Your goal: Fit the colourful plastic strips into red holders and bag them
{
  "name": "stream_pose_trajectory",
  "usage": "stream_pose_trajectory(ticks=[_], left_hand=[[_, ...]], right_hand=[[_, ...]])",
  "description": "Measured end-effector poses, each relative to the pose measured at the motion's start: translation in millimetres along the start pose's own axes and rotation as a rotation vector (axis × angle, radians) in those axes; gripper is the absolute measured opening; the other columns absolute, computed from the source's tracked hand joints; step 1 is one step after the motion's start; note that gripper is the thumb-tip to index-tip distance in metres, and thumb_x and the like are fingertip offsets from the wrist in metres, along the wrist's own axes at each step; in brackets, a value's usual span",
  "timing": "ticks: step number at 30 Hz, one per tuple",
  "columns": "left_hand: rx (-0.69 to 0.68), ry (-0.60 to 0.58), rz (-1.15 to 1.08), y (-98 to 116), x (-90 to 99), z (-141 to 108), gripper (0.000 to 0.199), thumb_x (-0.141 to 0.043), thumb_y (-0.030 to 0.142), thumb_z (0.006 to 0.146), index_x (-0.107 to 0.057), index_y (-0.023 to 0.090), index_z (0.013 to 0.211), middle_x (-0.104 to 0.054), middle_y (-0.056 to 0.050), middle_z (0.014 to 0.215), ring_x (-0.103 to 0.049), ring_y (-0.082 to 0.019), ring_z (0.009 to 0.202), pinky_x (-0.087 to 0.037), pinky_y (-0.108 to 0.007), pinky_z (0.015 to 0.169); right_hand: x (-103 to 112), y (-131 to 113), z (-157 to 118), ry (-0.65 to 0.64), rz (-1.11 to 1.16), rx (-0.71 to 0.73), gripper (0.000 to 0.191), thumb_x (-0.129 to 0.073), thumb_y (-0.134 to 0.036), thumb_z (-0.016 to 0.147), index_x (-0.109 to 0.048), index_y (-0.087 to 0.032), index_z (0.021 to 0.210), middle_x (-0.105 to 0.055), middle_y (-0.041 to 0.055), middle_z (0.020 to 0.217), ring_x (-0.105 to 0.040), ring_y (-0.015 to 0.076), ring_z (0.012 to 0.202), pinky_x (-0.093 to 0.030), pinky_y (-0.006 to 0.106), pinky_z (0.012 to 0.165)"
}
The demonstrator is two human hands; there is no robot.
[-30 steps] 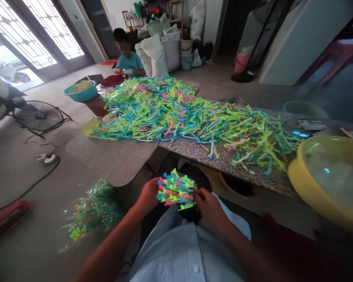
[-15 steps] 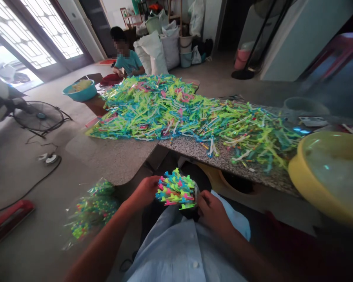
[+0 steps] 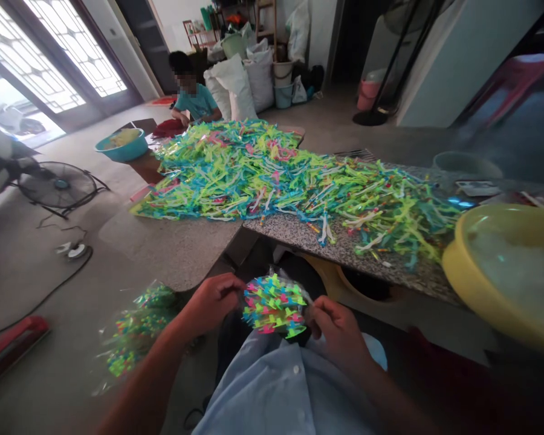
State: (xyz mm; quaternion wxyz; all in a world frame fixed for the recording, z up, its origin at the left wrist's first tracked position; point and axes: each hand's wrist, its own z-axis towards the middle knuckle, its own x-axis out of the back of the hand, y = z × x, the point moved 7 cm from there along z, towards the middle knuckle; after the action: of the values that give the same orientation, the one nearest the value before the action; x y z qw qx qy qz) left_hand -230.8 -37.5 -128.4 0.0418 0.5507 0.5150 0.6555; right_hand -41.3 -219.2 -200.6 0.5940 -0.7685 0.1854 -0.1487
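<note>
Between my hands, over my lap, is a clear plastic bag (image 3: 275, 305) packed with small green, blue and pink plastic pieces, their ends facing up at me. My left hand (image 3: 217, 300) is closed, pinching the bag's rim on the left. On the opposite side, the fingers of my right hand (image 3: 334, 320) are closed on the bag's clear edge. A large heap of similar green, blue, pink and white plastic pieces (image 3: 254, 172) covers much of the table in front of me. What exactly each piece is, I cannot make out.
Filled clear bags (image 3: 140, 326) lie on the floor at left. A yellow basin (image 3: 457, 260) stands at the right of the speckled table (image 3: 294, 228). Across the heap sits a person in a teal shirt (image 3: 199, 104), near a blue basin (image 3: 122, 151). A fan (image 3: 58, 184) stands on the left floor.
The bag has turned more upright, so the tops of the pieces face me. My left hand has shifted slightly left and my right hand slightly right, with the bag's clear edge spread wider.
</note>
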Motion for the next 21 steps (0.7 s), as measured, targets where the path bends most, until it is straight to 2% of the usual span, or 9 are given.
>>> stream_pose_trajectory(ticks=[4, 7, 12, 15, 17, 21], left_hand=[[-0.066, 0.121, -0.092, 11, 4.4, -11, 0.017, -0.050, 0.015, 0.083, -0.068, 0.018, 0.081, -0.064, 0.001, 0.076, -0.058, -0.011, 0.071, -0.043, -0.021, 0.069], [0.001, 0.236, -0.241, 8, 6.4, -16, 0.012, -0.054, 0.018, 0.083, -0.065, 0.017, 0.079, -0.060, 0.002, 0.071, -0.054, -0.010, 0.065, -0.041, -0.020, 0.062], [0.169, 0.434, -0.731, 1, 9.7, -17, 0.009, -0.064, 0.026, 0.076, -0.060, 0.018, 0.077, -0.050, 0.005, 0.060, -0.045, -0.008, 0.050, -0.034, -0.018, 0.047], [0.166, 0.514, -0.985, 10, 18.4, -16, 0.016, -0.069, 0.027, 0.069, -0.056, 0.019, 0.074, -0.048, 0.006, 0.058, -0.041, -0.007, 0.046, -0.031, -0.017, 0.042], [0.118, 0.544, -1.038, 21, 29.2, -17, 0.020, -0.072, 0.026, 0.067, -0.054, 0.019, 0.072, -0.049, 0.005, 0.061, -0.041, -0.006, 0.047, -0.031, -0.016, 0.041], [-0.009, 0.491, -1.045, 41, 54.1, -25, 0.022, -0.075, 0.027, 0.073, -0.055, 0.017, 0.069, -0.050, 0.003, 0.066, -0.043, -0.006, 0.048, -0.033, -0.016, 0.040]], right_hand=[[-5, -18, -4, -0.057, 0.080, 0.020, 0.028, -0.054, -0.036, 0.086, -0.050, -0.021, 0.063, -0.051, -0.0030, 0.055, -0.046, 0.0118, 0.054, -0.036, 0.024, 0.054], [-9, -27, -5, -0.091, 0.068, 0.014, 0.027, -0.054, -0.035, 0.086, -0.051, -0.020, 0.064, -0.050, -0.0031, 0.055, -0.045, 0.0114, 0.054, -0.034, 0.024, 0.052], [-14, -38, 5, -0.095, 0.186, -0.005, 0.028, -0.056, -0.038, 0.084, -0.047, -0.021, 0.063, -0.048, -0.0039, 0.053, -0.043, 0.0107, 0.048, -0.032, 0.023, 0.046], [-13, -49, 16, -0.089, 0.245, 0.032, 0.030, -0.056, -0.044, 0.084, -0.048, -0.021, 0.065, -0.048, -0.0039, 0.053, -0.041, 0.0107, 0.045, -0.032, 0.023, 0.044], [-12, -63, 24, -0.088, 0.188, 0.110, 0.033, -0.057, -0.045, 0.087, -0.049, -0.021, 0.066, -0.049, -0.0036, 0.054, -0.043, 0.0107, 0.047, -0.034, 0.023, 0.046], [-18, -100, 37, -0.148, 0.043, 0.254, 0.035, -0.056, -0.047, 0.091, -0.053, -0.020, 0.067, -0.052, -0.0029, 0.056, -0.047, 0.0113, 0.049, -0.037, 0.024, 0.050]])
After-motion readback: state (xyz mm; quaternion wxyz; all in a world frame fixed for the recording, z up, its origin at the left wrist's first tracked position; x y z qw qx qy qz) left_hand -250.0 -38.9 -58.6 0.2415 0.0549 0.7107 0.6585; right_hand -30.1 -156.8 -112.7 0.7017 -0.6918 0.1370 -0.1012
